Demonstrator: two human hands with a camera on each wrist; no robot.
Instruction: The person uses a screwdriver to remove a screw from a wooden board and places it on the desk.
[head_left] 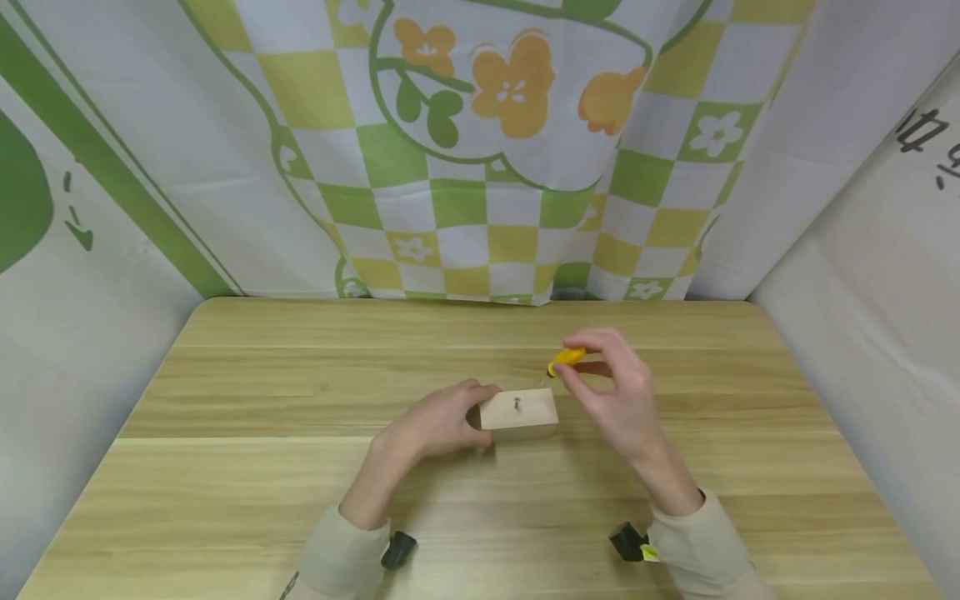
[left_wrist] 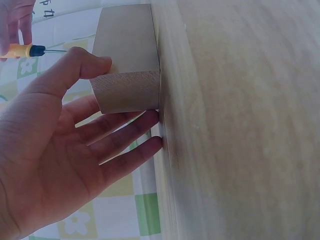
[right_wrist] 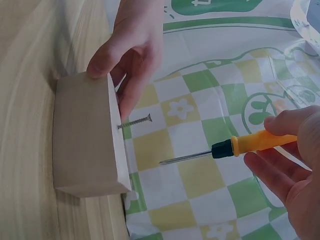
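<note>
A pale wooden block (head_left: 519,410) rests on the table, and a screw (right_wrist: 135,121) stands partly sunk in its top face. My left hand (head_left: 442,421) grips the block's left end, thumb on the near side and fingers round the far side. In my right hand (head_left: 618,392) a screwdriver (head_left: 567,358) with a yellow handle and dark collar is pinched between thumb and fingers. The right wrist view shows the screwdriver's thin metal shaft (right_wrist: 185,158) apart from the screw, its tip pointing toward the block.
The wood-grain table (head_left: 262,492) spreads around both hands. Behind its far edge hangs a checked green and yellow cloth (head_left: 487,208) with flowers. White sheets (head_left: 862,292) close off the sides.
</note>
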